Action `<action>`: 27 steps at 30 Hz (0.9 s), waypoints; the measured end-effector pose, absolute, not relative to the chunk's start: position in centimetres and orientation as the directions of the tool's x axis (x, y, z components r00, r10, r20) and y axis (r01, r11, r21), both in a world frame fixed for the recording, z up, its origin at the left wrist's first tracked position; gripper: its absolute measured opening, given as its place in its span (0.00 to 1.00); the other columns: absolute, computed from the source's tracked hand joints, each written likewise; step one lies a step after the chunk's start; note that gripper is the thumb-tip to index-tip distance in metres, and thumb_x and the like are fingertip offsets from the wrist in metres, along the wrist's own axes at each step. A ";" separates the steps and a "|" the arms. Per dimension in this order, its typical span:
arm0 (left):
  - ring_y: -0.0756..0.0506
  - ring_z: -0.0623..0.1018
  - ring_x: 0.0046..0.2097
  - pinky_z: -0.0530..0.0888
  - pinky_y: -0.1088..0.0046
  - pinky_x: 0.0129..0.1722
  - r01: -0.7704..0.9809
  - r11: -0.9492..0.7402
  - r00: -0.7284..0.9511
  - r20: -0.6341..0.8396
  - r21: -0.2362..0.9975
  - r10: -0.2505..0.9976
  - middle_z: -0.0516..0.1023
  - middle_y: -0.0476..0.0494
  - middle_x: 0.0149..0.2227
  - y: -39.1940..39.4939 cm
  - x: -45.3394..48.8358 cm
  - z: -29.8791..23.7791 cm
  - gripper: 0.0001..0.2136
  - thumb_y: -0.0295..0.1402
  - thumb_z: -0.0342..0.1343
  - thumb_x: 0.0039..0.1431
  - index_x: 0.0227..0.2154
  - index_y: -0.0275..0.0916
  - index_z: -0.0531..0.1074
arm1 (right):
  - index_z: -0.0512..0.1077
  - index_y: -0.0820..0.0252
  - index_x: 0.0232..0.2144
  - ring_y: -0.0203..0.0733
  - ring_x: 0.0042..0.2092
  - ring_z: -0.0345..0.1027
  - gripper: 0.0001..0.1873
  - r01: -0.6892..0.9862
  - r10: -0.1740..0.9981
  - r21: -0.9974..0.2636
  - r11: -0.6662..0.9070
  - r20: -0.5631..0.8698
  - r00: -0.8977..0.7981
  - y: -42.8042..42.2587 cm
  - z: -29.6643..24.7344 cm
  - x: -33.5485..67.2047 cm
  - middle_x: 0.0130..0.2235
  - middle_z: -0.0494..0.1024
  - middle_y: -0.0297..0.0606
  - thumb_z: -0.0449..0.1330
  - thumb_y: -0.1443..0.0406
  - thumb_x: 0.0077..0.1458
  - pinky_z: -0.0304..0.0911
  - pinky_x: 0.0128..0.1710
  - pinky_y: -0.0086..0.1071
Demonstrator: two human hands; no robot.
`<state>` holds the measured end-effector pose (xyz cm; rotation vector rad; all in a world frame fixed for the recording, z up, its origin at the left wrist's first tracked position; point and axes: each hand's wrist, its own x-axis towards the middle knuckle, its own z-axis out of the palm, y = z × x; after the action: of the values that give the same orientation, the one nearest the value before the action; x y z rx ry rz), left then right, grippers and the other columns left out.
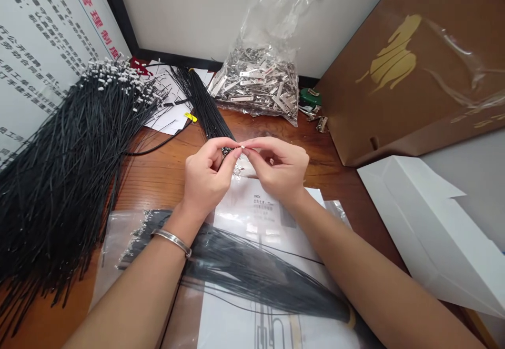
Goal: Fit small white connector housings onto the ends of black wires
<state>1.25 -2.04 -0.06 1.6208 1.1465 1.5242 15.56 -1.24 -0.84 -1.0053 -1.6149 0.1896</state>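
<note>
My left hand [207, 172] and my right hand [282, 167] meet fingertip to fingertip above the wooden table [158, 175]. Both are pinched shut on a small white piece [242, 148] at the end of a thin black wire, which I can barely make out. A silver bangle [171, 239] sits on my left wrist. Under my forearms lies a bundle of black wires [252, 270] on a clear plastic bag and printed paper sheets [256, 217].
A big heap of black wires with white tips [67, 170] fills the left. A tied wire bundle [205, 104] and a clear bag of metal clips [260, 83] lie at the back. A brown paper bag [410, 65] and a white bag [434, 233] stand on the right.
</note>
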 end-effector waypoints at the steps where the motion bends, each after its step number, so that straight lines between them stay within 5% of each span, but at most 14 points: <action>1: 0.53 0.55 0.20 0.57 0.74 0.23 0.170 -0.426 -0.050 0.439 0.889 0.897 0.54 0.57 0.16 -2.1 1.3 -0.1 0.03 0.34 0.60 0.56 0.31 0.41 0.77 | 0.78 0.57 0.30 0.33 0.24 0.69 0.05 0.517 0.664 -0.582 0.628 0.747 0.033 -1.3 -0.8 15.5 0.30 0.82 0.35 0.62 0.65 0.55 0.63 0.20 0.27; 14: 0.55 0.58 0.19 0.58 0.76 0.22 0.141 -0.438 -0.059 0.449 0.888 0.891 0.61 0.56 0.15 -2.3 1.3 0.0 0.02 0.32 0.64 0.50 0.28 0.40 0.78 | 0.76 0.55 0.29 0.39 0.31 0.78 0.06 0.667 0.431 -0.262 0.698 0.897 -0.098 -0.3 -1.6 16.2 0.35 0.84 0.39 0.60 0.66 0.56 0.69 0.22 0.29; 27: 0.56 0.61 0.20 0.59 0.78 0.21 0.147 -0.490 -0.055 0.502 0.859 0.863 0.66 0.54 0.17 -2.3 1.3 -0.3 0.03 0.32 0.64 0.51 0.26 0.39 0.78 | 0.79 0.52 0.35 0.40 0.36 0.79 0.09 0.633 0.373 -0.224 0.741 0.922 -0.109 -0.3 -1.6 16.2 0.38 0.84 0.36 0.61 0.69 0.56 0.77 0.34 0.32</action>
<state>1.32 -2.28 -0.29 1.6465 1.0828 1.5970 16.20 -0.29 -1.59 -0.8010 -1.7249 -0.2666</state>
